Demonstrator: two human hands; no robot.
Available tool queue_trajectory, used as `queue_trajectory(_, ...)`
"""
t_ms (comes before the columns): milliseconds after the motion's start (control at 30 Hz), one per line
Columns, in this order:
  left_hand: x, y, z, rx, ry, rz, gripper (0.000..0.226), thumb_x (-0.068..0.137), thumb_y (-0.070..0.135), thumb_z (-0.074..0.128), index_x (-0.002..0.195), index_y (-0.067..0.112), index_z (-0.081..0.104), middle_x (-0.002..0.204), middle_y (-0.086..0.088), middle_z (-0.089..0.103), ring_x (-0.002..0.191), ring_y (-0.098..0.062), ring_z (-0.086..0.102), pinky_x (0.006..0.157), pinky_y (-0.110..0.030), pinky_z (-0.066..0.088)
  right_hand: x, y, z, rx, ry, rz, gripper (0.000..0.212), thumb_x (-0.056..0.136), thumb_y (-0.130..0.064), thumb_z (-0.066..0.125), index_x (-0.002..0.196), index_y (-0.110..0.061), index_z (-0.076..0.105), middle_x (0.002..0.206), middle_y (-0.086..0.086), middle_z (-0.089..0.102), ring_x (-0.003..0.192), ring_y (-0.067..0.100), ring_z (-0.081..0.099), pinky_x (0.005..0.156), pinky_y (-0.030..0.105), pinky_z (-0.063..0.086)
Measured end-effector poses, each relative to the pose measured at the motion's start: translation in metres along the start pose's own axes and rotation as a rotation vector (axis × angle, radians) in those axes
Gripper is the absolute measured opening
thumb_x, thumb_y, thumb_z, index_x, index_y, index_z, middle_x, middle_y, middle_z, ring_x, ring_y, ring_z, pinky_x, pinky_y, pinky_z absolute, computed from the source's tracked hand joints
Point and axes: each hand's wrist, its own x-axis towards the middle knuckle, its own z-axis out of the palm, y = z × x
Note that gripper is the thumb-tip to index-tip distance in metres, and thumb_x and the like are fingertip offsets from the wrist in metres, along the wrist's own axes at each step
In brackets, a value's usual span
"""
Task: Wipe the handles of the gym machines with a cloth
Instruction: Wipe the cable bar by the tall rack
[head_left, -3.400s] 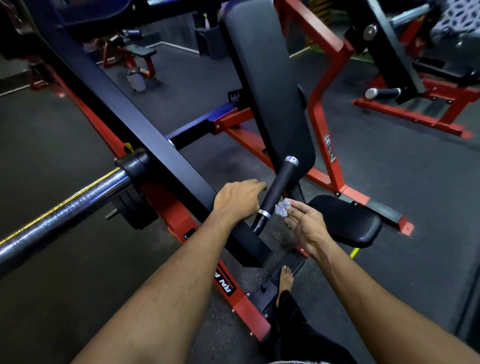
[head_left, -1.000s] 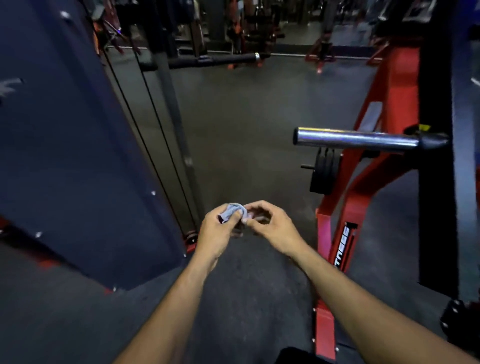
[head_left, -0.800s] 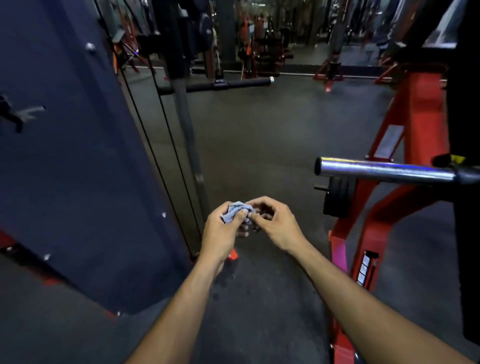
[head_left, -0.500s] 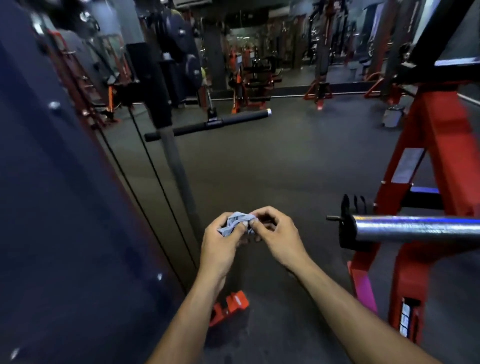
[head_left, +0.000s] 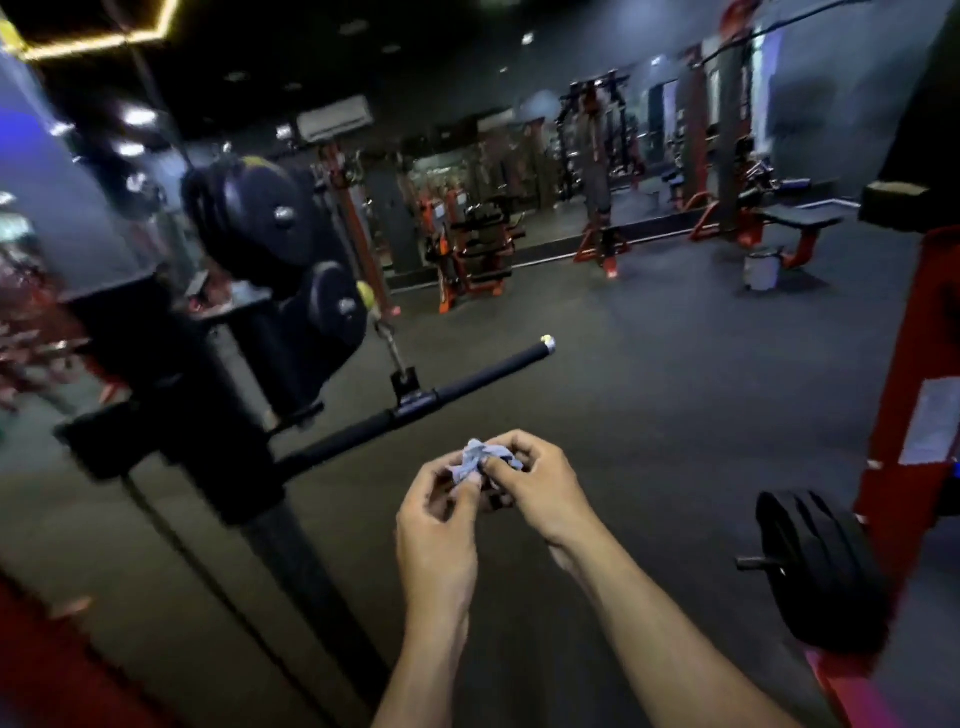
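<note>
Both hands pinching small crumpled cloth between them, chest height: left hand gripping its near edge, right hand curling over far side. Black cable bar handle hanging just beyond, untouched. Weight plates sitting lower right.

cloth: pale blue-grey | bar handle: black | frame: red

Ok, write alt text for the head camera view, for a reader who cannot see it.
Two bare hands, left hand and right hand, pinch a small crumpled grey cloth between them. Just beyond hangs a black cable-machine bar; a dim gym with red-framed machines stretches behind.
</note>
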Motion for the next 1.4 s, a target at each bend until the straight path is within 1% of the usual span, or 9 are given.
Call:
queue_trajectory(100, 0.058, -0.017, 0.008, 0.07, -0.045, 0.032, 0.015, 0.098, 0.011, 0.067, 0.1, 0.023, 0.076, 0.099, 0.001, 0.078, 0.094, -0.019, 0.075, 0.09, -0.05, 0.06, 0.054, 0.012, 0.004, 0.078, 0.086, 0.031, 0.008, 0.092, -0.003, 0.065, 0.089, -0.01, 0.068, 0.087, 0.023, 0.071, 0.074, 0.024, 0.064, 0.074, 0.051, 0.062)
queue_trajectory(300, 0.138, -0.039, 0.041, 0.293, -0.09, 0.167, 0.022, 0.095, 0.008, 0.065, 0.101, 0.028, 0.074, 0.097, 0.014, 0.075, 0.091, -0.002, 0.07, 0.085, -0.039, 0.059, 0.132, 0.01, -0.003, 0.124, 0.115, 0.014, 0.018, 0.093, 0.008, 0.053, 0.09, -0.007, 0.061, 0.086, 0.011, 0.071, 0.075, 0.022, 0.071, 0.061, 0.035, 0.059)
queue_trajectory(467, 0.198, -0.056, 0.069, 0.558, -0.081, 0.362, 0.037, 0.082, 0.013, 0.05, 0.11, 0.028, 0.069, 0.106, 0.014, 0.067, 0.098, -0.014, 0.068, 0.084, -0.04, 0.056, 0.202, 0.014, -0.031, 0.005, 0.223, -0.014, 0.023, 0.085, 0.005, 0.056, 0.081, -0.016, 0.064, 0.085, 0.017, 0.072, 0.065, 0.028, 0.069, 0.06, 0.039, 0.058)
queue_trajectory(567, 0.238, -0.065, 0.09, 0.775, -0.105, 0.423, 0.039, 0.083, 0.022, 0.05, 0.119, 0.03, 0.065, 0.113, 0.011, 0.064, 0.107, -0.018, 0.063, 0.086, -0.039, 0.053, 0.246, 0.018, -0.046, -0.194, 0.223, -0.067, 0.022, 0.075, -0.007, 0.057, 0.076, -0.027, 0.067, 0.08, -0.002, 0.073, 0.069, 0.016, 0.066, 0.064, 0.037, 0.056)
queue_trajectory(767, 0.302, -0.08, 0.145, 0.938, -0.146, 0.229, 0.029, 0.084, 0.039, 0.049, 0.112, 0.041, 0.058, 0.107, 0.019, 0.067, 0.099, -0.009, 0.068, 0.081, -0.04, 0.058, 0.321, 0.019, -0.075, -0.4, -0.11, -0.154, 0.02, 0.082, -0.007, 0.062, 0.087, -0.025, 0.069, 0.079, -0.013, 0.069, 0.068, -0.003, 0.059, 0.059, 0.013, 0.042)
queue_trajectory(1000, 0.34, -0.074, 0.176, 0.864, -0.034, 0.107, 0.014, 0.095, 0.026, 0.066, 0.105, 0.036, 0.069, 0.091, 0.017, 0.071, 0.083, -0.005, 0.069, 0.078, -0.038, 0.059, 0.397, 0.021, -0.091, -0.24, -0.501, -0.061, 0.043, 0.08, 0.007, 0.047, 0.102, -0.029, 0.044, 0.083, -0.007, 0.055, 0.071, 0.009, 0.05, 0.072, 0.034, 0.047)
queue_trajectory(1167, 0.368, -0.074, 0.177, 0.945, 0.018, 0.186, 0.028, 0.087, 0.021, 0.074, 0.114, 0.025, 0.071, 0.105, 0.011, 0.067, 0.092, -0.009, 0.069, 0.082, -0.039, 0.059, 0.449, 0.025, -0.063, -0.099, -0.709, -0.103, 0.038, 0.081, 0.011, 0.044, 0.103, -0.019, 0.041, 0.085, -0.007, 0.05, 0.068, -0.003, 0.045, 0.066, 0.014, 0.043)
queue_trajectory(1333, 0.402, -0.078, 0.157, 0.979, 0.172, 0.164, 0.033, 0.085, 0.008, 0.081, 0.112, 0.026, 0.074, 0.103, 0.013, 0.068, 0.087, -0.003, 0.066, 0.078, -0.024, 0.055, 0.503, 0.044, -0.027, 0.044, -0.855, -0.042, 0.037, 0.079, -0.013, 0.058, 0.107, -0.036, 0.048, 0.1, -0.008, 0.072, 0.092, 0.02, 0.065, 0.09, 0.052, 0.056)
queue_trajectory(1400, 0.414, -0.082, 0.152, 0.969, 0.21, 0.119, 0.037, 0.085, 0.003, 0.079, 0.111, 0.029, 0.074, 0.103, 0.015, 0.069, 0.086, -0.004, 0.067, 0.075, -0.02, 0.052, 0.524, 0.048, -0.017, 0.094, -0.911, 0.001, 0.035, 0.086, -0.005, 0.065, 0.106, -0.031, 0.054, 0.1, 0.001, 0.075, 0.089, 0.028, 0.069, 0.086, 0.052, 0.057)
